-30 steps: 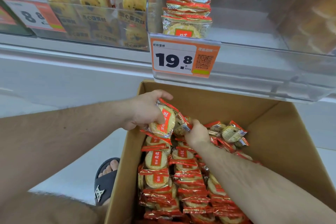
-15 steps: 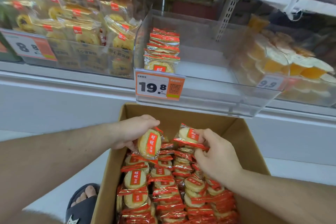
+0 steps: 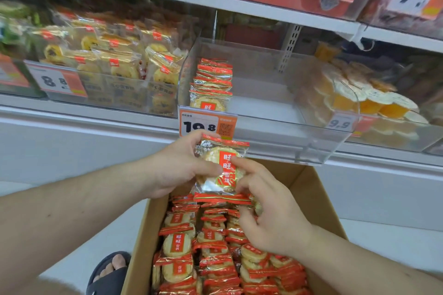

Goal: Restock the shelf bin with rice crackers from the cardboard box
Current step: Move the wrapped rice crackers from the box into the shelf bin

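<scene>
- Left grip and right grip both pinch one clear red-edged rice cracker packet.
- Below them: open brown cardboard box.
- Beyond them: clear plastic shelf bin.

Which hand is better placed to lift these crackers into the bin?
Probably left: the left hand grips the rice cracker packets just below the clear bin; the right hand only pinches their lower side.

Two bare hands, left and right; one brown cardboard box; one clear plastic shelf bin; five orange-and-white price tags; one dark slipper; uncountably many red-wrapped cracker packs.
</scene>
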A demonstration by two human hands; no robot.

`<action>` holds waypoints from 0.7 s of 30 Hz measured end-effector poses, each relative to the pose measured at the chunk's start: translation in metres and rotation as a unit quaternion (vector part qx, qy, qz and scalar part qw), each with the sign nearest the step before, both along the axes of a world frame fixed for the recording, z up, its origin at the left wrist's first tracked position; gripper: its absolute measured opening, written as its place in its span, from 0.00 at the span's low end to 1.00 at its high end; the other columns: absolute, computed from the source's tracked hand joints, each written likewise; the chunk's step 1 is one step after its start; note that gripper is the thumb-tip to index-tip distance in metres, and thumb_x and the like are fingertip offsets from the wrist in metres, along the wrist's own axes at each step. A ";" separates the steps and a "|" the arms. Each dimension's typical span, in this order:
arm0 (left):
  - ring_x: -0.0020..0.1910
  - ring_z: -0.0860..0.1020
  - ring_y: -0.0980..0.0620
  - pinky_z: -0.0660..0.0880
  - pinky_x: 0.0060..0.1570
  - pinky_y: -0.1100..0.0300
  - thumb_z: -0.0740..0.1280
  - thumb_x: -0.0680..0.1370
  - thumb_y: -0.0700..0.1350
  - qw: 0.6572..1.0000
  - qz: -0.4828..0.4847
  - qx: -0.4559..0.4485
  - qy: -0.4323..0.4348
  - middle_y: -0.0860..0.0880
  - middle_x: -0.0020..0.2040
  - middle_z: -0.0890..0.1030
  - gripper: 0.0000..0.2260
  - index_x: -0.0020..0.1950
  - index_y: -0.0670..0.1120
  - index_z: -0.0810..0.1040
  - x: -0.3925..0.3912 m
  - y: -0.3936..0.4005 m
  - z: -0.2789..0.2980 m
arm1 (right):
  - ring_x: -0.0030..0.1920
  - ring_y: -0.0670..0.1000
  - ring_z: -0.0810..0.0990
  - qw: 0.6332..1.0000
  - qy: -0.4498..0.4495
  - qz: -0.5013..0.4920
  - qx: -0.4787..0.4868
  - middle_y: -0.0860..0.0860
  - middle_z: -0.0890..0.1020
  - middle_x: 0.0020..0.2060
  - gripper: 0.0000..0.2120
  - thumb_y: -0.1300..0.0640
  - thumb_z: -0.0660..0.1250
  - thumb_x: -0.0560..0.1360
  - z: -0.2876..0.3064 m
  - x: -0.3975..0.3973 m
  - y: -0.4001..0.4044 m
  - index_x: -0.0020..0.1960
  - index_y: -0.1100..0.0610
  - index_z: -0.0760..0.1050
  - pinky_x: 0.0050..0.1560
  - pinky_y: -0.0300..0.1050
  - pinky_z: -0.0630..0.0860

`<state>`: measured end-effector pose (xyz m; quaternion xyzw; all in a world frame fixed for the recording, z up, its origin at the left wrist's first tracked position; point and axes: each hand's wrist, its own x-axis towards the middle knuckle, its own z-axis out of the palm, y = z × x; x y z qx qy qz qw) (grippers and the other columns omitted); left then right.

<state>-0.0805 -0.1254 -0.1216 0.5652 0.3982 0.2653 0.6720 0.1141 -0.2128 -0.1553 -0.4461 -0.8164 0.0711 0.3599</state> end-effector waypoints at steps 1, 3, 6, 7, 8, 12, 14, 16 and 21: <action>0.54 0.82 0.37 0.75 0.59 0.36 0.74 0.71 0.30 1.000 0.002 0.026 0.005 0.41 0.53 0.84 0.25 0.62 0.50 0.75 0.000 0.001 0.003 | 0.71 0.49 0.70 1.000 -0.004 0.010 -0.013 0.50 0.68 0.73 0.14 0.59 0.63 0.68 0.004 0.000 0.001 0.52 0.51 0.68 0.60 0.53 0.75; 0.52 0.82 0.37 0.76 0.57 0.35 0.74 0.70 0.29 0.998 0.001 0.066 0.010 0.42 0.53 0.83 0.26 0.61 0.53 0.75 -0.002 0.003 0.011 | 0.70 0.47 0.71 1.000 0.002 0.015 -0.007 0.51 0.68 0.74 0.19 0.59 0.64 0.66 0.012 0.003 0.003 0.57 0.52 0.70 0.62 0.49 0.74; 0.53 0.80 0.31 0.76 0.51 0.30 0.75 0.67 0.35 0.991 -0.046 0.125 0.030 0.38 0.55 0.81 0.29 0.59 0.62 0.73 -0.002 0.003 0.023 | 0.51 0.40 0.78 0.996 0.059 -0.053 0.031 0.52 0.74 0.68 0.23 0.56 0.65 0.64 0.023 0.009 0.007 0.60 0.55 0.74 0.53 0.32 0.70; 0.53 0.79 0.30 0.76 0.49 0.30 0.74 0.67 0.37 0.986 -0.067 0.148 0.039 0.38 0.56 0.80 0.29 0.59 0.65 0.72 -0.002 0.002 0.027 | 0.44 0.41 0.78 0.993 0.086 -0.079 0.021 0.49 0.75 0.66 0.23 0.54 0.65 0.65 0.027 0.010 0.009 0.60 0.51 0.73 0.49 0.31 0.69; 0.52 0.79 0.30 0.77 0.47 0.31 0.73 0.68 0.37 0.980 -0.087 0.170 0.048 0.40 0.56 0.80 0.30 0.59 0.66 0.71 -0.001 0.001 0.030 | 0.40 0.44 0.77 0.988 0.113 -0.100 -0.009 0.46 0.75 0.62 0.24 0.52 0.66 0.64 0.031 0.011 0.010 0.60 0.45 0.71 0.45 0.32 0.70; 0.46 0.81 0.36 0.78 0.43 0.37 0.70 0.74 0.34 0.949 -0.166 0.250 0.098 0.46 0.54 0.78 0.34 0.63 0.70 0.62 0.006 -0.004 0.039 | 0.50 0.42 0.80 0.955 0.204 -0.076 -0.202 0.41 0.76 0.59 0.35 0.51 0.76 0.65 0.041 0.013 0.022 0.66 0.36 0.63 0.42 0.35 0.75; 0.43 0.80 0.38 0.79 0.40 0.40 0.68 0.74 0.34 0.934 -0.192 0.276 0.124 0.45 0.53 0.77 0.36 0.64 0.71 0.58 0.011 -0.005 0.041 | 0.57 0.41 0.79 0.954 0.184 -0.055 -0.230 0.41 0.77 0.60 0.34 0.54 0.77 0.67 0.044 0.016 0.027 0.66 0.37 0.65 0.49 0.38 0.78; 0.37 0.80 0.46 0.79 0.36 0.49 0.67 0.75 0.34 0.919 -0.204 0.300 0.153 0.54 0.54 0.71 0.38 0.65 0.73 0.54 0.012 -0.005 0.042 | 0.56 0.40 0.80 0.955 0.156 -0.058 -0.246 0.40 0.80 0.57 0.27 0.52 0.77 0.68 0.046 0.017 0.030 0.62 0.38 0.69 0.54 0.43 0.79; 0.53 0.74 0.62 0.79 0.49 0.59 0.71 0.72 0.46 0.902 -0.075 0.401 0.139 0.57 0.62 0.62 0.38 0.62 0.78 0.51 0.007 0.000 0.053 | 0.46 0.43 0.84 0.953 0.187 -0.060 -0.232 0.44 0.85 0.44 0.18 0.53 0.79 0.66 0.068 0.020 0.031 0.53 0.46 0.78 0.48 0.39 0.79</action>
